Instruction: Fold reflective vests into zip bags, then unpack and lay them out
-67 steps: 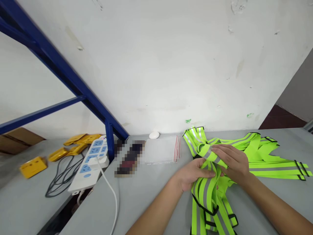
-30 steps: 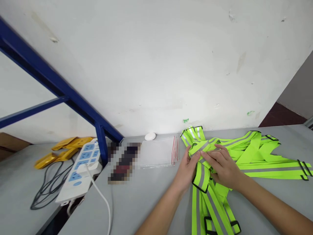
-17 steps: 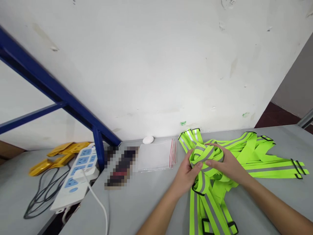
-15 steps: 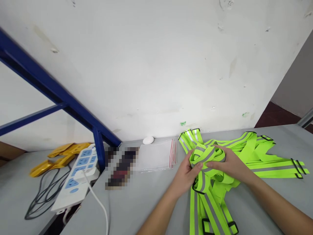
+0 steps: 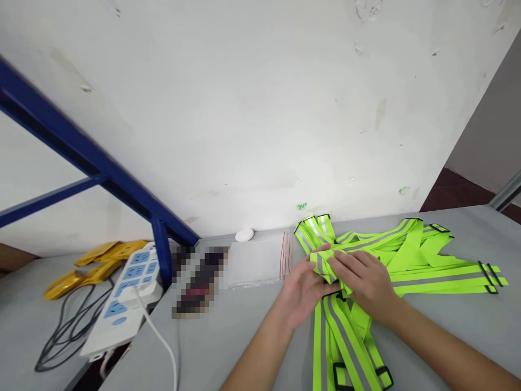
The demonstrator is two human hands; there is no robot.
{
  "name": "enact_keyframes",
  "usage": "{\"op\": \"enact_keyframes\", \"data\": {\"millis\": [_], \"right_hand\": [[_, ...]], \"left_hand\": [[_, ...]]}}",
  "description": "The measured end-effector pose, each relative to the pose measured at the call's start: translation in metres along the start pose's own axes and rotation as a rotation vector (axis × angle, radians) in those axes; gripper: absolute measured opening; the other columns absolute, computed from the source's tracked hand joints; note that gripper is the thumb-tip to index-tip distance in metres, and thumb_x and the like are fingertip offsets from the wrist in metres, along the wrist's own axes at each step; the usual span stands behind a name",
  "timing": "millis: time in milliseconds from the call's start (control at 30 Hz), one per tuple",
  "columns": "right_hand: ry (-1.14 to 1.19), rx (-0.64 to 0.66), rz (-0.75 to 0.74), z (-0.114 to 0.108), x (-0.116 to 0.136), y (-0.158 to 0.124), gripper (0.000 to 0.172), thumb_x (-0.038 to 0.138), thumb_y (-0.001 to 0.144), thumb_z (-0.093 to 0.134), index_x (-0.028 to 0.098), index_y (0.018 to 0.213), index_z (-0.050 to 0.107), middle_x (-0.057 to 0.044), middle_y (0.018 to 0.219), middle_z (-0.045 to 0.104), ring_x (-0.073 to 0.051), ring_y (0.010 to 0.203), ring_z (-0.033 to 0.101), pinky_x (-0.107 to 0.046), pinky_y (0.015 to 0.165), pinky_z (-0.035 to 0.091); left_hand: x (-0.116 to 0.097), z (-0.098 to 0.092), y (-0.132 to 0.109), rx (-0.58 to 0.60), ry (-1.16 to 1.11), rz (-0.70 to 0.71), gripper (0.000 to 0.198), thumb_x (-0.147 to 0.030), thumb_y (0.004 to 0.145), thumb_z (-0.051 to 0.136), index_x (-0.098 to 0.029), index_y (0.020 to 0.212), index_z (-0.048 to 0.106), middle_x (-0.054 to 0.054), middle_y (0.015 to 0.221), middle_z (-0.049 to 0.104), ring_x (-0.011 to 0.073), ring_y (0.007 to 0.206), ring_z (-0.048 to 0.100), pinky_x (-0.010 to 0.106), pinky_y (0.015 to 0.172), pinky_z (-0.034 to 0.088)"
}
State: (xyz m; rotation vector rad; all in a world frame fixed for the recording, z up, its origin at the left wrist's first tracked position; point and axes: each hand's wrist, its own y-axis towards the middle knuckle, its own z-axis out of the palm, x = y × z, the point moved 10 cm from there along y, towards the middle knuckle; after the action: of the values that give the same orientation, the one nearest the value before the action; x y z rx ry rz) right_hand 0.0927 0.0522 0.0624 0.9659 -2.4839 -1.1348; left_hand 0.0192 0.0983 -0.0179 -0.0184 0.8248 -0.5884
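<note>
My left hand (image 5: 302,290) cups a folded bundle of reflective strap (image 5: 321,265) from the left, its fingers curled round it. From the right, my right hand (image 5: 368,279) presses on the same bundle, its back turned up and its fingers over the strap. The webbing is bright yellow-green with a grey stripe. Beneath and around my hands lie more such straps (image 5: 443,278), spreading right across the grey table and down to its near edge, with black buckles (image 5: 342,376) on them.
Clear plastic bags (image 5: 256,260) with red seal lines lie left of the straps, beside a white oval object (image 5: 245,234). Farther left are a blurred patch, a blue metal frame (image 5: 163,244), a white power strip (image 5: 126,304), dark cable and yellow packets (image 5: 109,252). A wall (image 5: 260,108) rises behind.
My right hand has turned over and now covers the bundle from above. My left palm has rolled upward under it. The bundle looks flatter and more hidden. The view has shifted slightly.
</note>
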Motion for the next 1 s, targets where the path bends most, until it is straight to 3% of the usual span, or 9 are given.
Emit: {"op": "enact_keyframes", "data": {"millis": [167,267,333,400,467,600,733,867,1000], "right_hand": [[-0.041,0.038,-0.078,0.011,0.013,-0.001,0.035,0.008,0.083,0.050,0.016,0.116,0.059,-0.009,0.108,0.069,-0.022,0.086,0.059,-0.039,0.077,0.047],[0.143,0.131,-0.059,0.025,0.010,-0.009,0.047,0.019,0.082,0.053,0.015,0.128,0.050,-0.013,0.120,0.061,-0.027,0.107,0.055,-0.051,0.099,0.041],[0.256,0.087,-0.007,0.022,0.001,-0.013,0.056,0.026,0.083,0.055,0.015,0.135,0.041,-0.015,0.125,0.055,-0.029,0.120,0.048,-0.057,0.108,0.031],[0.323,-0.037,0.159,0.012,-0.021,-0.016,0.058,0.029,0.086,0.056,0.017,0.138,0.034,-0.016,0.130,0.049,-0.030,0.129,0.041,-0.060,0.111,0.025],[0.391,-0.096,0.443,0.011,-0.053,-0.024,0.054,0.032,0.090,0.052,0.019,0.139,0.032,-0.017,0.137,0.043,-0.030,0.133,0.037,-0.059,0.110,0.028],[0.736,0.089,0.898,0.041,-0.081,-0.044,0.044,0.046,0.096,0.042,0.027,0.136,0.041,-0.012,0.134,0.052,-0.027,0.123,0.051,-0.047,0.096,0.048],[1.182,0.164,1.152,0.063,-0.071,-0.053,0.048,0.058,0.093,0.040,0.031,0.131,0.051,-0.007,0.119,0.065,-0.026,0.106,0.064,-0.041,0.082,0.055],[1.540,0.138,1.294,0.073,-0.062,-0.053,0.051,0.058,0.088,0.048,0.030,0.129,0.055,-0.005,0.114,0.068,-0.027,0.098,0.067,-0.039,0.076,0.056],[1.563,0.040,1.299,0.068,-0.071,-0.052,0.047,0.050,0.082,0.057,0.026,0.123,0.059,-0.005,0.105,0.071,-0.027,0.090,0.068,-0.035,0.068,0.056]], "left_hand": [[-0.005,-0.021,-0.002,-0.272,0.084,0.084,0.044,-0.032,0.074,0.076,-0.022,0.114,0.061,0.004,0.092,0.069,0.0165,0.085,0.065,0.023,0.067,0.048],[-0.013,-0.025,-0.004,-0.311,0.177,0.143,0.051,-0.029,0.070,0.080,-0.022,0.116,0.059,0.002,0.087,0.071,0.0153,0.080,0.066,0.022,0.067,0.048],[-0.021,-0.023,-0.005,-0.291,0.209,0.200,0.051,-0.029,0.070,0.080,-0.022,0.116,0.059,0.005,0.100,0.071,0.0190,0.089,0.067,0.026,0.074,0.052],[-0.029,-0.018,-0.007,-0.271,0.217,0.264,0.051,-0.030,0.070,0.080,-0.022,0.115,0.059,0.008,0.119,0.066,0.0245,0.103,0.065,0.033,0.084,0.053],[-0.033,-0.011,-0.010,-0.234,0.216,0.302,0.052,-0.031,0.070,0.080,-0.023,0.117,0.059,0.010,0.133,0.059,0.0284,0.113,0.061,0.038,0.091,0.051],[-0.035,-0.001,-0.014,-0.174,0.214,0.330,0.060,-0.032,0.071,0.079,-0.027,0.126,0.055,0.010,0.145,0.048,0.0315,0.121,0.055,0.042,0.096,0.049],[-0.028,0.005,-0.014,-0.121,0.181,0.298,0.066,-0.034,0.069,0.080,-0.030,0.129,0.052,0.008,0.148,0.044,0.0324,0.125,0.052,0.043,0.097,0.048],[-0.023,0.012,-0.014,-0.102,0.361,0.307,0.051,-0.037,0.072,0.078,-0.029,0.120,0.059,0.005,0.153,0.036,0.0323,0.136,0.038,0.042,0.104,0.043],[-0.021,0.007,-0.015,-0.184,0.539,0.317,0.045,-0.036,0.075,0.076,-0.030,0.118,0.063,0.002,0.156,0.029,0.0318,0.144,0.022,0.040,0.111,0.034]]}}
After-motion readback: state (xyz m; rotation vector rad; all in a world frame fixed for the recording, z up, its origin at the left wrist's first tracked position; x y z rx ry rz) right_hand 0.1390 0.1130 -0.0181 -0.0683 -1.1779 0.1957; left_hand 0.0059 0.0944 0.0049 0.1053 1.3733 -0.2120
